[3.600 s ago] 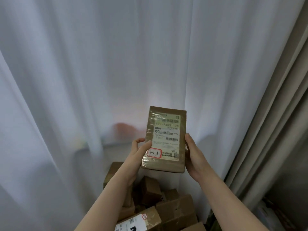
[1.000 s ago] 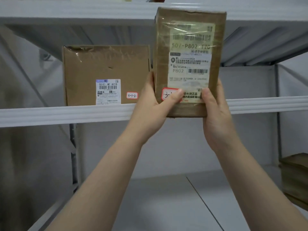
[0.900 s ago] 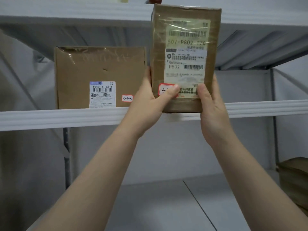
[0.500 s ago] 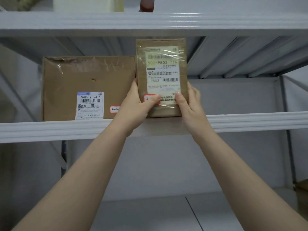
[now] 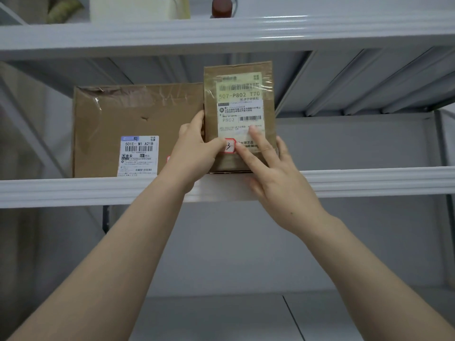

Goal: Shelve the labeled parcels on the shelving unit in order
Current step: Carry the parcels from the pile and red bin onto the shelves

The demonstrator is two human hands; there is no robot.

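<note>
1. Grip: left hand (image 5: 197,153) wraps the lower left edge of the small parcel (image 5: 240,114), thumb across the front by the red-bordered sticker (image 5: 229,145). Right hand (image 5: 273,173) is flat and spread, fingers (image 5: 256,139) pressing the parcel's front, palm below by the shelf lip; it pushes more than it clasps.
2. Parcel location: upright on the middle shelf (image 5: 369,180), bottom edge resting at the front lip, its left side touching or just beside the large box (image 5: 138,129) already there.
3. Change: 0.5 s ago both hands clamped the parcel's sides as its base came to the lip; 1.0 s ago it was held in front of the shelf. Now it sits on the shelf and the right hand has moved from the side to the front face.
4. Meaning: placement looks nearly done; judged next step is a push back to line up with the large box, then release. The sticker shows a "3", rest covered by the thumb; the large box's own sticker is hidden by the left hand, so order cannot be checked here.
5. Surface: white metal shelf, smooth, ribbed front lip; right part is bare.
6. Room: top shelf (image 5: 246,33) holds a pale container (image 5: 138,7) and a brown cap-like item (image 5: 222,7). Lower shelf (image 5: 221,316) is visible below, pale wall behind.
</note>
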